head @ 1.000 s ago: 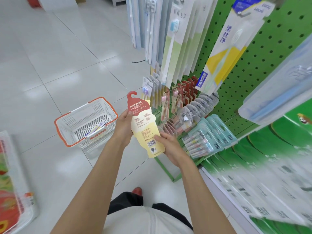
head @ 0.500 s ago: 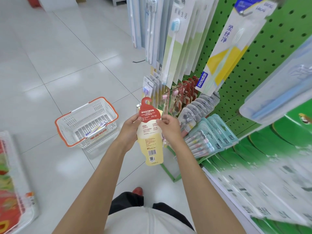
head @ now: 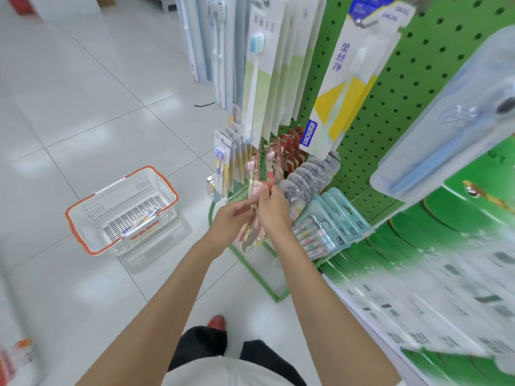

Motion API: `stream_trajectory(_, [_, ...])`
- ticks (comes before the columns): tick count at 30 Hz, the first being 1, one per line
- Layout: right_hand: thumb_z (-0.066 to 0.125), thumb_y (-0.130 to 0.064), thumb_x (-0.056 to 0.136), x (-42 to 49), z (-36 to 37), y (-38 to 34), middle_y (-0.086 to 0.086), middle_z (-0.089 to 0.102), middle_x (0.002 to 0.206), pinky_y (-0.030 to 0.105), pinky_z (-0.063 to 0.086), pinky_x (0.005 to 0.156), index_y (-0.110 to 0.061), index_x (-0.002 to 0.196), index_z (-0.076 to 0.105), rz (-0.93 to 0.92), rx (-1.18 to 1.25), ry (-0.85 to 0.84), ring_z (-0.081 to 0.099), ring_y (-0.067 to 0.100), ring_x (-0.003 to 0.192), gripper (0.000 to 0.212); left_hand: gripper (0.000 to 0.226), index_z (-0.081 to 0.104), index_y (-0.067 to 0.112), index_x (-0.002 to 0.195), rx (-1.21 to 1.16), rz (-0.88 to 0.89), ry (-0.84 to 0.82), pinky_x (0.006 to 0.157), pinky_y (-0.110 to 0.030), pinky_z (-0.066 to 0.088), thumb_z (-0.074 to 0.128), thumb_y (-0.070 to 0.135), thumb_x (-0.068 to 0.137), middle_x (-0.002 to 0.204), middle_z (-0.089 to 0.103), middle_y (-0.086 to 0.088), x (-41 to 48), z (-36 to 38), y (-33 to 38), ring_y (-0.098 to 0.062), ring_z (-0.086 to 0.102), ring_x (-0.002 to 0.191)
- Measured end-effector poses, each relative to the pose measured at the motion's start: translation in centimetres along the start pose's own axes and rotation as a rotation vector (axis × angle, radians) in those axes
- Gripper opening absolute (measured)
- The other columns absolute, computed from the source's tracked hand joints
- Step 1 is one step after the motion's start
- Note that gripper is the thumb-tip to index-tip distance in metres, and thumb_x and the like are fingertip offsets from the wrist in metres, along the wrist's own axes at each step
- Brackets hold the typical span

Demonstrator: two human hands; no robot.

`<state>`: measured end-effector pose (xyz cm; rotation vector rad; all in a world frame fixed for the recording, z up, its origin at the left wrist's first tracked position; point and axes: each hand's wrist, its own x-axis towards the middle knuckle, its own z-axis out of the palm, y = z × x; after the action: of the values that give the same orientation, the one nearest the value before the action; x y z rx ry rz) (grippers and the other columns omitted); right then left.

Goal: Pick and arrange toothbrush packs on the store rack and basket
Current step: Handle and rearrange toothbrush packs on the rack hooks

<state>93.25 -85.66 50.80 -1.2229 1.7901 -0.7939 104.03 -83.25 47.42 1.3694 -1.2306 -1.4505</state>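
Observation:
My right hand [head: 271, 208] grips a toothbrush pack [head: 252, 232] near its red hooked top and holds it edge-on against the low row of hanging red-topped packs [head: 289, 151] on the green pegboard rack [head: 390, 112]. The straight fingers of my left hand [head: 232, 218] touch the pack's left side. On the floor to the left stands a white basket with an orange rim [head: 83, 238]. One toothbrush pack [head: 143, 221] lies in it.
Tall toothbrush packs [head: 259, 79] hang above my hands, and teal multi-packs [head: 328, 232] hang to the lower right. A green shelf of boxed goods [head: 418, 268] runs along the right. White tiled floor [head: 83, 93] stretches to the left. My red shoe [head: 216, 322] shows below.
Both hands carried the pack up and right, from in front of me to the hanging row on the rack. The pack turned from face-on to edge-on. My left hand's grip loosened to a touch.

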Motion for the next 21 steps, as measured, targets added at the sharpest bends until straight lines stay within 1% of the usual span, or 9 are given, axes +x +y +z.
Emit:
stream_trajectory(2, [0.034, -0.026, 0.106, 0.8, -0.7, 0.3, 0.013, 0.062, 0.123, 0.033, 0.041, 0.089, -0.003, 0.125, 0.056, -0.018, -0.027, 0.061, 0.057, 0.030, 0.117, 0.037, 0.033, 0.072, 0.019, 0.110, 0.003, -0.020, 0.077, 0.090, -0.020, 0.048, 0.053, -0.003, 0.095, 0.113, 0.071, 0.003, 1.1, -0.2, -0.2, -0.010, 0.064, 0.106])
stream_trajectory(4, [0.039, -0.024, 0.105, 1.6, -1.5, 0.4, 0.013, 0.065, 0.114, 0.033, 0.043, 0.082, -0.004, 0.116, 0.060, -0.050, -0.068, 0.125, 0.060, 0.031, 0.108, 0.031, 0.033, 0.072, 0.025, 0.093, 0.009, -0.022, 0.202, 0.090, -0.028, 0.051, 0.056, -0.004, 0.093, 0.101, 0.071, 0.005, 2.7, -0.6, 0.1, -0.009, 0.065, 0.094])
stream_trajectory(5, [0.042, -0.023, 0.104, 2.0, -1.9, 0.2, 0.012, 0.066, 0.110, 0.032, 0.042, 0.078, -0.006, 0.114, 0.060, -0.073, -0.102, 0.150, 0.062, 0.030, 0.104, 0.028, 0.031, 0.071, 0.024, 0.091, 0.005, -0.019, 0.256, 0.091, -0.033, 0.053, 0.057, -0.003, 0.092, 0.098, 0.070, 0.003, 3.7, -0.9, 0.3, -0.011, 0.065, 0.089])
stream_trajectory(7, [0.045, -0.019, 0.102, 2.8, -2.4, -0.4, 0.011, 0.067, 0.109, 0.034, 0.046, 0.076, -0.009, 0.119, 0.057, -0.114, -0.176, 0.177, 0.063, 0.030, 0.101, 0.023, 0.021, 0.069, 0.020, 0.095, 0.007, -0.016, 0.340, 0.095, -0.041, 0.053, 0.060, 0.001, 0.092, 0.096, 0.069, -0.001, 5.7, -1.2, 1.0, -0.017, 0.065, 0.089])
stream_trajectory(9, [0.046, -0.013, 0.100, 3.6, -2.5, -1.4, 0.013, 0.066, 0.107, 0.040, 0.052, 0.076, -0.009, 0.126, 0.050, -0.146, -0.238, 0.169, 0.064, 0.032, 0.097, 0.027, 0.017, 0.069, 0.014, 0.105, 0.019, 0.000, 0.395, 0.095, -0.047, 0.053, 0.062, 0.007, 0.092, 0.098, 0.068, -0.004, 7.8, -1.4, 1.7, -0.025, 0.066, 0.093])
stream_trajectory(11, [0.045, -0.007, 0.098, 4.5, -2.4, -2.5, 0.016, 0.066, 0.104, 0.044, 0.054, 0.073, -0.008, 0.130, 0.045, -0.173, -0.305, 0.144, 0.064, 0.035, 0.093, 0.032, 0.022, 0.068, 0.009, 0.112, 0.020, 0.021, 0.423, 0.093, -0.048, 0.053, 0.064, 0.011, 0.091, 0.099, 0.068, -0.006, 9.3, -1.3, 2.7, -0.026, 0.065, 0.090])
stream_trajectory(14, [0.044, -0.001, 0.095, 5.9, -2.6, -3.6, 0.020, 0.064, 0.113, 0.044, 0.052, 0.078, -0.007, 0.134, 0.042, -0.203, -0.388, 0.120, 0.062, 0.039, 0.101, 0.040, 0.021, 0.067, 0.013, 0.111, 0.013, 0.054, 0.413, 0.092, -0.047, 0.053, 0.066, 0.014, 0.090, 0.103, 0.069, -0.012, 10.9, -1.1, 3.6, -0.032, 0.067, 0.097])
stream_trajectory(17, [0.045, 0.000, 0.094, 7.0, -2.7, -4.2, 0.023, 0.061, 0.120, 0.043, 0.048, 0.081, -0.006, 0.141, 0.037, -0.208, -0.471, 0.063, 0.059, 0.040, 0.109, 0.047, 0.012, 0.068, 0.018, 0.099, -0.006, 0.086, 0.409, 0.089, -0.045, 0.054, 0.067, 0.012, 0.090, 0.097, 0.070, -0.012, 11.5, -0.9, 4.0, -0.031, 0.068, 0.094])
stream_trajectory(21, [0.042, -0.007, 0.098, 8.4, -2.2, -4.4, 0.022, 0.060, 0.123, 0.043, 0.049, 0.089, -0.006, 0.135, 0.045, -0.202, -0.507, -0.005, 0.058, 0.040, 0.112, 0.038, 0.016, 0.070, 0.024, 0.085, -0.038, 0.089, 0.443, 0.087, -0.040, 0.054, 0.069, 0.008, 0.088, 0.084, 0.069, -0.002, 12.0, -0.5, 3.8, -0.020, 0.066, 0.084])
